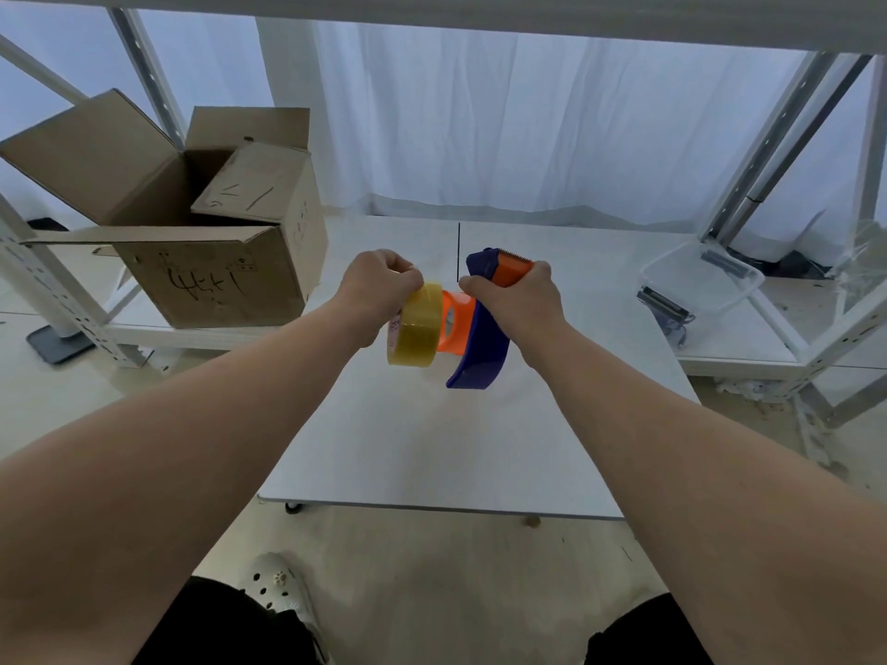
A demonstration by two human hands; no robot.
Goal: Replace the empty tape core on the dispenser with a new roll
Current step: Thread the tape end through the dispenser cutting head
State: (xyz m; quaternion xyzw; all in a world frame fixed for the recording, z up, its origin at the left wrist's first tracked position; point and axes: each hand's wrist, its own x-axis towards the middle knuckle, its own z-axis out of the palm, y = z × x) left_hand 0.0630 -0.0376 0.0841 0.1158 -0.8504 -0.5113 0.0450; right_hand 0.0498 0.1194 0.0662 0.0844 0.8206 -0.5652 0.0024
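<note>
Looking down past a pale perforated shoe (276,585) on the floor, two bare forearms reach over the near edge of a white table (432,448) and meet above its middle.

**Left hand** (381,292): fingers curled over the top of the new roll (416,328) of yellowish tape, clamped on its rim. The roll hangs below the knuckles, clear of the tabletop.

**Right hand** (521,297): fingers wrapped round the upper part of the dispenser (482,348), close under its toothed cutter end. The blue handle curves down and toward the viewer.

**Key relation**: the roll sits just to the left of the dispenser's orange hub (458,324). Its bore axis runs left to right, in line with the hub. A band of orange shows between roll and blue frame, so the roll is judged not fully seated. Whether it has begun to slide on cannot be told. The coming move is probably a short push rightward by the left hand against the steadying right hand, and any tilt of the roll might jam it on the hub. No empty core is visible.

**Beyond**: an open cardboard box (216,276) at far left, a clear plastic container (705,280) at far right, and a white curtain (528,127) behind.
</note>
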